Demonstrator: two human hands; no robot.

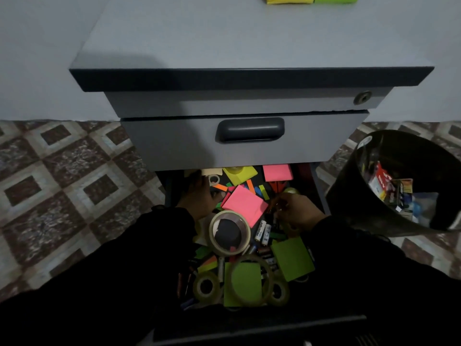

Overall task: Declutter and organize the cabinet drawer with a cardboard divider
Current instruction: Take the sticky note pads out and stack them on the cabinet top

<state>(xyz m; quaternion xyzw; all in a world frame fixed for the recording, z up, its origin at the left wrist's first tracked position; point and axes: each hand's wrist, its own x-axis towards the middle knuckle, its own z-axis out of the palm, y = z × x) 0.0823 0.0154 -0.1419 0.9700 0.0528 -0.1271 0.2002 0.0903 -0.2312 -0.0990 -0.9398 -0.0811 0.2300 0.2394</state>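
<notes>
The right hand (296, 216), at centre right of the frame, has its fingers curled down among the clutter; it seems to pinch something small, though I cannot tell what. The left hand (199, 198), centre left, reaches deeper into the open drawer (319, 196), and whether it holds anything is hidden in shadow. This looks like the sorting-out step: picking junk from keepers. The next move likely calls for lifting out loose bits. The drawer holds pink sticky notes (245, 204), green sticky notes (291, 258), a big tape roll (230, 232), smaller rolls and batteries (263, 232). No cardboard divider shows. At right, a black bin (349, 196) holds discarded packaging.
</notes>
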